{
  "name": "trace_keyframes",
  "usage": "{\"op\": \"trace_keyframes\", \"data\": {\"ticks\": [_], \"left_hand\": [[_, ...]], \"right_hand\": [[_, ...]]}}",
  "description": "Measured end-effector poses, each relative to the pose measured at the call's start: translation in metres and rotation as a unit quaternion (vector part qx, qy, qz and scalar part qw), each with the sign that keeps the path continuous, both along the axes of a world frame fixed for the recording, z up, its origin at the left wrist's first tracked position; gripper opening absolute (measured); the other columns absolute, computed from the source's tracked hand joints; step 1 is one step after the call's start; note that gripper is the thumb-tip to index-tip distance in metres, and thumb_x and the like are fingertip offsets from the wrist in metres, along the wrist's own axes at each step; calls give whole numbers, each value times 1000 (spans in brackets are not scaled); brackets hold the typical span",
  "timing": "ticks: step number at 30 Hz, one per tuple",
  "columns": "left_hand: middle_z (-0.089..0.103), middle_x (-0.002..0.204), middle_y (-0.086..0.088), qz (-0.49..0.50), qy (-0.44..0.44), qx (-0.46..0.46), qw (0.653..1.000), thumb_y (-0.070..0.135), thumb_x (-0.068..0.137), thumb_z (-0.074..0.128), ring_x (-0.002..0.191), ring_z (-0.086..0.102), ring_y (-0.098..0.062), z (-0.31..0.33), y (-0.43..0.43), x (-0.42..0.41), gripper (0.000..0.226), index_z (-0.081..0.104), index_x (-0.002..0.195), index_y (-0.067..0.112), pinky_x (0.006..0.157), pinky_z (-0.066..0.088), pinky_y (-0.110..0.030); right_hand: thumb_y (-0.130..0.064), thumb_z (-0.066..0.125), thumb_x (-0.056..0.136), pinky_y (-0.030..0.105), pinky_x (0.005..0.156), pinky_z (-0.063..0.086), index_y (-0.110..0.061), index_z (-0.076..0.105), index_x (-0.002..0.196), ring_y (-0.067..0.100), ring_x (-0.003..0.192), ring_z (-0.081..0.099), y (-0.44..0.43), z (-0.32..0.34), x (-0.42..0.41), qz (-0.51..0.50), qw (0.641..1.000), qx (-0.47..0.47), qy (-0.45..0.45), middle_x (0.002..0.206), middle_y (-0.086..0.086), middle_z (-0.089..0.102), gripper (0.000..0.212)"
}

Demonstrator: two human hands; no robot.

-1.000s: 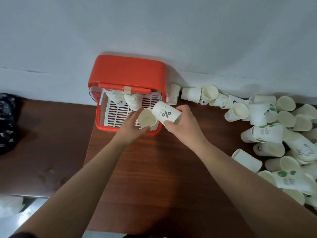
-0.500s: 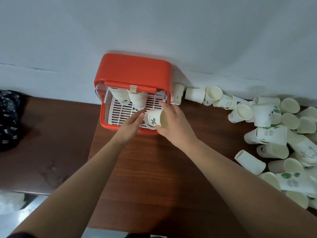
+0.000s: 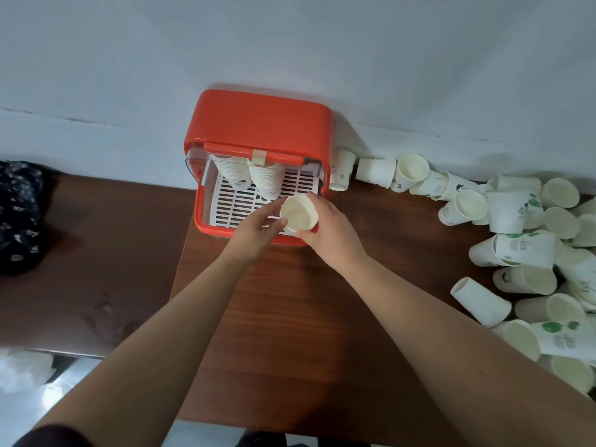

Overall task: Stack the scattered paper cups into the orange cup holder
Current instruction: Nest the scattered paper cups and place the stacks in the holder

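You hold one paper cup (image 3: 298, 215) between both hands over the front right corner of the orange cup holder (image 3: 258, 121). Its open mouth faces up toward you and its base points down at the holder, so its long axis runs nearly upright, tipped a little toward you. You can see straight into its plain, cream-coloured inside.

Your right hand (image 3: 332, 233) wraps the cup's right side. The thumb curls along the near wall and the fingers bend round the far wall. Your left hand (image 3: 258, 233) meets the cup from the left, with forefinger and thumb spread part way apart and pinching the rim between them. The other left fingers are hidden beneath the hand.

The holder is a glossy, rounded plastic box set against the pale wall, its front open. Inside lies a white slotted tray (image 3: 238, 201). Two nested stacks of cups (image 3: 266, 179) lean at the back of it, their rims forming fine ridges.

The scattered cups (image 3: 516, 214) lie on their sides in a loose heap on the right of the wood-grain table (image 3: 290, 317), some with green leaf prints. A dark patterned cloth (image 3: 19, 214) sits far left.
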State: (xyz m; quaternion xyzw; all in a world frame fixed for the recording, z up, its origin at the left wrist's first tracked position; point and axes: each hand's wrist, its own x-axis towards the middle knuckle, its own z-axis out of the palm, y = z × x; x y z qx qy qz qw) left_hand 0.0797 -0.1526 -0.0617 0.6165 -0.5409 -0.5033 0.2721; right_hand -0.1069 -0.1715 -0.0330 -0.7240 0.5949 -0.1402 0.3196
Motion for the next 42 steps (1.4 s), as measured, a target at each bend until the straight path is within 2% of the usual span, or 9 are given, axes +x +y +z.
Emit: {"op": "trace_keyframes", "data": {"ticks": [5, 8, 12, 15, 19, 23, 33, 38, 42], "left_hand": [[56, 129, 7, 33, -91, -50, 994, 32, 102, 54, 109, 58, -6, 5, 1, -9, 42, 49, 143, 26, 87, 46, -18], [52, 117, 3, 90, -151, -86, 981, 24, 98, 56, 100, 55, -7, 13, 22, -19, 30, 58, 127, 15, 83, 46, -20], [53, 99, 5, -56, -151, -152, 975, 16, 94, 61, 84, 52, -2, 24, 46, -51, 11, 60, 104, 14, 75, 41, -15], [56, 102, 4, -158, -108, -148, 970, 15, 94, 61, 87, 55, -1, 34, 34, -93, 16, 61, 110, 15, 77, 41, -11], [57, 109, 1, -115, -123, -166, 972, 18, 92, 61, 94, 56, -10, 43, -16, -146, 22, 61, 114, 14, 87, 48, -26], [52, 127, -6, -69, -201, -118, 970, 20, 89, 60, 111, 54, -20, 36, -79, -173, 37, 56, 125, 11, 93, 44, -32], [39, 150, -8, -200, -348, -102, 910, 14, 85, 61, 130, 47, -32, -17, -167, -208, 67, 38, 148, 11, 103, 42, -42], [36, 147, -13, -231, -408, -114, 876, 23, 85, 67, 136, 34, -33, -38, -182, -220, 78, 30, 153, 21, 109, 34, -46], [37, 139, -15, -245, -434, -118, 859, 34, 81, 73, 131, 33, -35, -52, -176, -224, 73, 40, 145, 18, 107, 32, -44]], "right_hand": [[-34, 79, 82, 29, 105, 44, -24, 46, 141, 13, 125, 52, 1, -2, -2, -21, 998, 26, -46, 139, -4, 54, 68], [-39, 72, 88, 24, 102, 39, -19, 44, 143, 13, 127, 51, 13, 4, -25, -39, 998, 37, -37, 141, 0, 50, 65], [-40, 67, 91, 36, 107, 45, -16, 41, 145, 16, 128, 51, 20, 3, -84, -90, 995, 48, -2, 142, 3, 48, 64], [-39, 64, 93, 37, 105, 46, -15, 44, 143, 20, 126, 52, 10, 2, -129, -122, 991, 38, 41, 139, 7, 49, 59], [-35, 63, 93, 38, 106, 43, -10, 46, 139, 24, 125, 51, -19, 5, -165, -148, 987, 12, 58, 137, 12, 47, 55], [-30, 63, 92, 37, 100, 44, -6, 50, 133, 29, 117, 52, -55, 0, -185, -164, 984, -10, 76, 130, 14, 47, 50], [-18, 60, 92, 47, 107, 41, -8, 63, 124, 39, 131, 39, -115, -50, -210, -106, 981, -46, 158, 135, 19, 44, 34], [-13, 64, 89, 50, 99, 46, -7, 72, 102, 43, 119, 47, -119, -66, -216, -95, 979, -71, 166, 124, 17, 52, 17], [-14, 71, 84, 47, 90, 50, -7, 72, 93, 39, 106, 53, -108, -63, -213, -102, 980, -106, 132, 118, 16, 55, 11]]}}
